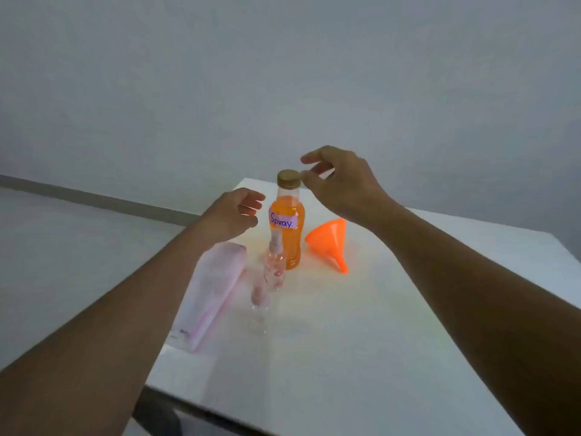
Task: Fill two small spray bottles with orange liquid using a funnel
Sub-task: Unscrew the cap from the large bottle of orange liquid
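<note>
A clear bottle of orange liquid point(286, 229) with a gold cap and a "Spray" label stands upright near the far side of the white table point(361, 325). In front of it stand two small clear spray bottles, one with pink flowers point(275, 268) and a nearer one point(260, 302). An orange funnel point(330, 240) lies on its side to the right of the big bottle. My left hand point(235, 214) hovers just left of the bottle, fingers loosely curved and holding nothing. My right hand point(339, 180) hangs beside the cap, fingertips close to its rim.
A folded pink-and-white cloth point(212, 291) lies at the table's left edge, beside the spray bottles. The table's near edge and left corner drop off to a pale floor. A plain wall stands behind.
</note>
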Demonstrator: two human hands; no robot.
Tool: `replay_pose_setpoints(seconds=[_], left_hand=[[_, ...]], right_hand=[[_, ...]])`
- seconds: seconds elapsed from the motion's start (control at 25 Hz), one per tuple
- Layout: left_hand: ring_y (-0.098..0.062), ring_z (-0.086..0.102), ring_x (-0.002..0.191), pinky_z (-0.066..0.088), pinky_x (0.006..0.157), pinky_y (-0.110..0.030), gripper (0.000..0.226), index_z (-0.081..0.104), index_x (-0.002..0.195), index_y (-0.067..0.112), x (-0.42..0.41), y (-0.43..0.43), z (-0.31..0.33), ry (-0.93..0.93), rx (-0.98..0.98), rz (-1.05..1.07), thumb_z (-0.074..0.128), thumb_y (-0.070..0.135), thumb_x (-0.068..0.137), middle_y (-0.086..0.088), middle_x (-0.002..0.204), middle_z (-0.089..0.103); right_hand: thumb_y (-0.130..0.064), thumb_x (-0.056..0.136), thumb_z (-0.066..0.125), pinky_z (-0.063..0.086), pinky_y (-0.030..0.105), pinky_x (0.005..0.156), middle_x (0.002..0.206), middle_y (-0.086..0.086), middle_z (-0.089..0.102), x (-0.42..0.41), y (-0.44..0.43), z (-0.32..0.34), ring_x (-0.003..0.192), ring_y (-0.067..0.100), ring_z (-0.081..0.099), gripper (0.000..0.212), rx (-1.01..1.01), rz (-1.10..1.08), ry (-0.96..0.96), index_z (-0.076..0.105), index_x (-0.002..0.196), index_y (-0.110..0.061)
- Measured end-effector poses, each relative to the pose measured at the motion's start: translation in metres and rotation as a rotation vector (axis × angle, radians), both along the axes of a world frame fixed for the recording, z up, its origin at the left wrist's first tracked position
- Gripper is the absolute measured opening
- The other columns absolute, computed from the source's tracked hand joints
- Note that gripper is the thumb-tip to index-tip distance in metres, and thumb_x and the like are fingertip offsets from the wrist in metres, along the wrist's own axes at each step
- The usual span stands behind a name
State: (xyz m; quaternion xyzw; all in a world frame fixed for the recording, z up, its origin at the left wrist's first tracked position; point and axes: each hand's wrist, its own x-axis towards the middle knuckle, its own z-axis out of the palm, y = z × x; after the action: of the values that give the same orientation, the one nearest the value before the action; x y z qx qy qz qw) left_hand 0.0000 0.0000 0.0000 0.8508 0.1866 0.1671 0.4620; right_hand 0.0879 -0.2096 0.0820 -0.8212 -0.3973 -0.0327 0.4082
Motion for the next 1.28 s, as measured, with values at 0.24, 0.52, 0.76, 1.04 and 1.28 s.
replay_pose_setpoints(seconds=[0.24,0.52,0.76,1.04,1.28], left_hand=[[-0.009,0.065,0.114,0.048,0.102,-0.038,0.067,0.064,0.118,0.036,0.023,0.012,-0.017,0.317,-0.007,-0.473,0.093,0.038,0.058,0.016,0.117,0.071],[0.003,0.063,0.067,0.05,0.067,-0.016,0.018,0.066,0.075,0.031,0.039,0.0,-0.037,0.084,0.195,-0.372,0.083,0.033,0.073,0.016,0.071,0.071],[-0.007,0.056,0.06,0.047,0.063,-0.022,0.019,0.069,0.073,0.016,0.042,0.009,-0.047,0.063,0.231,-0.36,0.082,0.029,0.069,-0.007,0.069,0.071],[-0.017,0.06,0.066,0.052,0.07,-0.034,0.039,0.073,0.088,0.019,0.04,0.014,-0.042,0.132,0.178,-0.382,0.085,0.047,0.063,-0.009,0.078,0.072],[-0.012,0.062,0.07,0.055,0.075,-0.034,0.036,0.074,0.092,0.021,0.034,0.011,-0.035,0.167,0.139,-0.384,0.086,0.044,0.067,-0.008,0.082,0.073]], right_hand=[[-0.043,0.092,0.071,0.063,0.044,0.083,0.103,0.011,0.079,0.016,0.053,0.012,0.09,0.026,0.076,0.042,-0.326,0.079,-0.283,0.08,0.106,-0.003],[-0.035,0.091,0.076,0.047,0.017,0.055,0.09,0.009,0.08,0.016,0.055,-0.002,0.068,0.017,0.072,0.032,-0.234,-0.011,-0.225,0.081,0.101,-0.005],[0.002,0.096,0.064,0.046,0.007,0.066,0.117,0.009,0.077,0.01,0.055,-0.011,0.098,0.008,0.067,0.029,-0.186,0.009,-0.19,0.072,0.124,0.0],[0.013,0.094,0.055,0.053,0.007,0.079,0.116,0.001,0.076,0.027,0.051,-0.005,0.098,0.007,0.065,0.044,-0.301,0.183,-0.301,0.068,0.129,-0.01],[-0.035,0.095,0.069,0.05,0.024,0.097,0.136,-0.008,0.067,0.043,0.054,0.024,0.118,0.008,0.064,0.04,-0.438,0.248,-0.226,0.067,0.134,-0.026]])
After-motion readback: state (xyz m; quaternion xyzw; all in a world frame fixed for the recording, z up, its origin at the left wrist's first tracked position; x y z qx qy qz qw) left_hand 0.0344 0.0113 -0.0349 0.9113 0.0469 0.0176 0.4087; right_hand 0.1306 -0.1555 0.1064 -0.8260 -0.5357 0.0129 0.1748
